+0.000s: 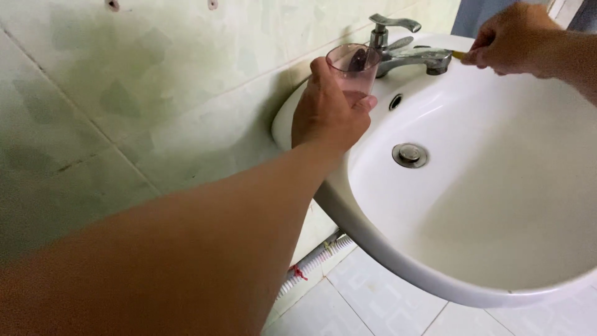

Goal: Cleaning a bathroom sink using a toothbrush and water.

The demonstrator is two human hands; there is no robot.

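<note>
- The left hand (328, 112) wraps the clear cup (354, 62), so the cup's lower half and base are hidden behind the fingers
- Something dark shows through the cup's wall, too blurred to make out
- The right hand (513, 38) pinches a thin yellowish thing (458, 55); only its tip pokes out, and the rest is covered by the fingers
- The right forearm runs off the right edge
- The left forearm fills the lower left, blurred and cut by the bottom edge
- The white sink (497, 211) is cut off at the right edge
- The ribbed white hose (314, 261) vanishes behind the sink
</note>
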